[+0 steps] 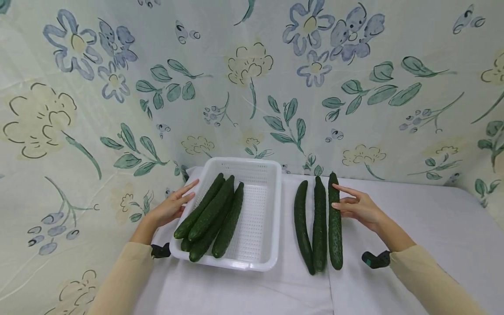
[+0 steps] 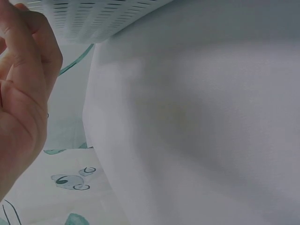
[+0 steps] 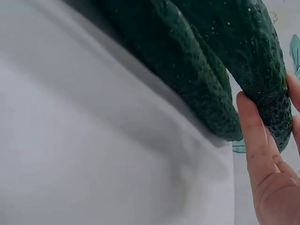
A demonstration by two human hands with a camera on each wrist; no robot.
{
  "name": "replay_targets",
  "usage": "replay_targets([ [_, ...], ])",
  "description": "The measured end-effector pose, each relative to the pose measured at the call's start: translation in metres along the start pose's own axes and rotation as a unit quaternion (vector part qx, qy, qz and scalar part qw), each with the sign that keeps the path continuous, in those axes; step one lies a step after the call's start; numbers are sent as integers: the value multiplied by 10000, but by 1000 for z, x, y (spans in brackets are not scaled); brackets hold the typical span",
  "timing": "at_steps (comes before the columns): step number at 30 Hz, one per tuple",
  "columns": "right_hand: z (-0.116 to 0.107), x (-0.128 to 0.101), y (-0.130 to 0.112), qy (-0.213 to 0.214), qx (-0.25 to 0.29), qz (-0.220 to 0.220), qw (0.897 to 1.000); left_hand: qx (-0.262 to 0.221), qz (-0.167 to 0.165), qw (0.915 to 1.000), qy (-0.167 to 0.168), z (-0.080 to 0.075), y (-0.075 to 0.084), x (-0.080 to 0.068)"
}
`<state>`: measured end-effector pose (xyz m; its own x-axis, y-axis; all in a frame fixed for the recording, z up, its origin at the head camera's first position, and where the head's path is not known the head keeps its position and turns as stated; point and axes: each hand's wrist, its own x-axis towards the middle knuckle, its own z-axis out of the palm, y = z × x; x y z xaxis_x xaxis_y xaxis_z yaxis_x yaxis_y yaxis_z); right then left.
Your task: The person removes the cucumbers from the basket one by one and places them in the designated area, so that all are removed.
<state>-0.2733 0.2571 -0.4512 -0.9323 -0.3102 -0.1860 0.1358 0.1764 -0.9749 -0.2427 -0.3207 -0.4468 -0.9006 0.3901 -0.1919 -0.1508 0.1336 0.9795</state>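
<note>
A white plastic basket [image 1: 256, 264] stands on the cloth with several dark green cucumbers [image 1: 212, 210] piled in its left part. Outside its left rim, my left hand [image 1: 171, 208] has its fingers spread and fingertips at the basket's side; the lower fingers are partly hidden. Right of the basket, three cucumbers lie lengthwise side by side. My right hand [image 1: 360, 208] pinches the rightmost cucumber [image 1: 335, 232] near its far end, thumb on one side and fingers on the other, as the right wrist view shows. Its two neighbours are a curved cucumber [image 1: 302, 227] and a straight one [image 1: 320, 227].
White cloth [image 1: 299, 295] covers the table. A floral curtain [image 1: 252, 87] hangs close behind the basket and along the left side. Dark wrist devices [image 1: 376, 259] sit at both sleeve cuffs. The basket's slotted wall [image 2: 89, 18] shows above the left wrist camera.
</note>
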Motion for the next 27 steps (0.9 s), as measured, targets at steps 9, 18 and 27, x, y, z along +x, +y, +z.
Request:
replay_targets([
  [9, -6, 2, 14, -37, -185, 107, 9998, -58, 8, 9999, -100, 3, 11, -5],
  [18, -9, 6, 24, 43, -178, 218, 9996, -41, -30, 10000, -55, 2, 10, -3],
  [27, -10, 10, 36, 97, -82, 274, 9995, -71, -61, 10000, -33, 2, 9, -4],
])
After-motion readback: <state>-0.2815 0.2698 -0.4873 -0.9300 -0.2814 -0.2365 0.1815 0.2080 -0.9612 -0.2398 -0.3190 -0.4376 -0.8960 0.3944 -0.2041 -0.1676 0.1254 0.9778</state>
